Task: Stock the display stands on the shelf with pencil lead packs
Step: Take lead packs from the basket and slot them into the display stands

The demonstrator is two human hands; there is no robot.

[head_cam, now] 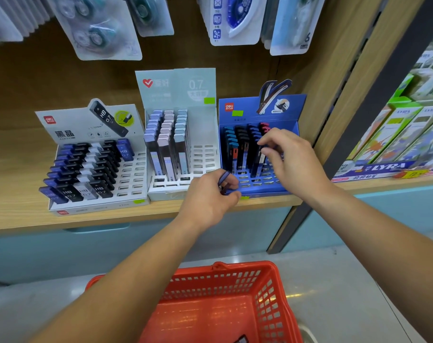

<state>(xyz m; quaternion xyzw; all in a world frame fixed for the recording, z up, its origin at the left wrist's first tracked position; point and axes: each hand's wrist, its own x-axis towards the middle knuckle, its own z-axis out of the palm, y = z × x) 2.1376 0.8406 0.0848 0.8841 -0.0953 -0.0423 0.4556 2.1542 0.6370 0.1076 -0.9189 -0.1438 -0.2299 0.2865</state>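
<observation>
My left hand (209, 196) grips a few lead packs (224, 179) at the shelf (106, 217) edge. My right hand (288, 157) pinches one pack (257, 160) by its top, at the blue stand (258, 191). They look light, stiff and slippery, so I hold the flat sides

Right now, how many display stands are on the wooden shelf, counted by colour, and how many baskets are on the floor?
White cardboard display stand: 1
Pale teal cardboard display stand: 1
Blue cardboard display stand: 1
Red plastic shopping basket: 1
Total: 4
</observation>
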